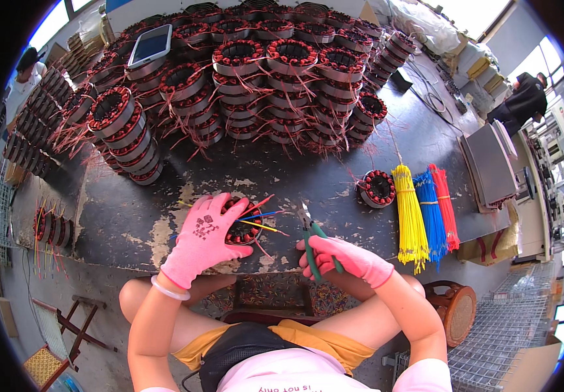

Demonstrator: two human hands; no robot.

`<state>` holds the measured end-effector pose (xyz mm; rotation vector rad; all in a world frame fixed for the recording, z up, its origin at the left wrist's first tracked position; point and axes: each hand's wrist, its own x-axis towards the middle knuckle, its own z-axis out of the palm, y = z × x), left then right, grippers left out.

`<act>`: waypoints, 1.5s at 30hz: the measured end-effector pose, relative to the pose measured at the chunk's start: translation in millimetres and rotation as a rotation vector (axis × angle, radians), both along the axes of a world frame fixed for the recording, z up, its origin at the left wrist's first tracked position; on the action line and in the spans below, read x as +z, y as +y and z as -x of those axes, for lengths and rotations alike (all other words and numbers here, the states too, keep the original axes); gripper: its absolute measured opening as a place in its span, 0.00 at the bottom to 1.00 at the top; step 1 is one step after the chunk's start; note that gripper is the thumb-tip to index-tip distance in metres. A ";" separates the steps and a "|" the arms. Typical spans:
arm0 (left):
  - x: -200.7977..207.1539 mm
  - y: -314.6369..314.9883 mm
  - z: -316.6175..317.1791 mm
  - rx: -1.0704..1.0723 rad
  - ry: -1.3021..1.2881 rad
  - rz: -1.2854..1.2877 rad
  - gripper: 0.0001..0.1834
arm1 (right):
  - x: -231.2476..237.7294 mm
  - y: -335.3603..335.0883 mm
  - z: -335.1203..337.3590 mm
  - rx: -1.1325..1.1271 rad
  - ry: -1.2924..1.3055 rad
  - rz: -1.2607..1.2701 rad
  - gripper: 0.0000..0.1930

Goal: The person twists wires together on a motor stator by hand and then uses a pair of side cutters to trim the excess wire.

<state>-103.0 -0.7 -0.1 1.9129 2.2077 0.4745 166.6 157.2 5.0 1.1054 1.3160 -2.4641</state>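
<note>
My left hand [208, 235], in a pink glove, lies over a motor stator [245, 232] near the front edge of the table, its fingers and thumb gripping the ring. Red, blue and yellow wires [262, 214] stick out from the stator to the right. In my pink-gloved right hand [350, 256] is a pair of green-handled cutting pliers [307, 225], the metal jaws pointing away from me. The jaws stand to the right of the wire ends, apart from them. Part of the stator is hidden under my left glove.
Stacked stators [288, 85] fill the back of the table, with a phone [150, 44] on one stack. A single stator [377, 188] sits at right beside yellow [410, 215], blue [430, 212] and red [444, 202] wire bundles. Wired stators [53, 228] stand far left.
</note>
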 end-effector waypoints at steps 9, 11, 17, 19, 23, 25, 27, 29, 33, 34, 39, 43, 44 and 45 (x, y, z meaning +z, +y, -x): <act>-8.7 4.1 11.6 -0.089 -0.052 -0.062 0.49 | 4.5 1.8 1.1 0.130 -0.023 -0.029 0.31; -7.3 3.6 11.9 -0.089 -0.045 -0.057 0.49 | 6.2 0.4 6.3 0.126 -0.021 -0.038 0.32; -10.5 3.8 12.7 -0.098 -0.039 -0.089 0.50 | -3.4 4.8 12.3 0.177 -0.026 -0.151 0.32; -9.8 4.4 12.0 -0.095 -0.042 -0.097 0.50 | -12.8 6.6 13.7 0.166 -0.028 -0.170 0.31; 1.1 3.2 -3.7 0.010 -0.013 -0.025 0.51 | -11.7 4.7 10.3 0.123 -0.011 -0.127 0.30; 4.9 -1.9 -11.2 0.104 -0.010 0.031 0.51 | 0.8 -1.5 2.0 0.027 0.001 -0.041 0.31; 0.1 -4.6 -12.4 0.145 0.055 0.011 0.53 | 0.0 2.2 -8.5 0.070 -0.008 0.029 0.32; -4.1 -4.6 -10.5 0.131 0.023 -0.025 0.53 | -3.3 4.4 -13.2 0.147 -0.015 0.061 0.35; -4.6 -2.1 -8.3 0.083 -0.011 -0.022 0.52 | -11.1 5.2 -2.1 0.218 0.003 0.084 0.36; -3.9 -1.8 -8.0 0.075 -0.014 -0.021 0.52 | -13.5 5.0 -1.5 0.211 0.006 0.073 0.35; -1.6 -2.6 -8.4 0.078 -0.001 -0.008 0.51 | -3.9 -2.1 9.6 0.130 -0.001 0.032 0.34; -1.9 -1.8 -7.5 0.069 -0.011 -0.017 0.51 | -14.6 2.7 12.5 0.171 -0.007 -0.066 0.33; -4.3 -1.8 -7.5 0.079 -0.008 -0.037 0.51 | -16.9 3.3 13.8 0.172 -0.016 -0.092 0.33; -7.2 -1.0 -8.0 0.087 -0.001 -0.056 0.51 | -19.7 3.8 14.3 0.170 -0.020 -0.118 0.33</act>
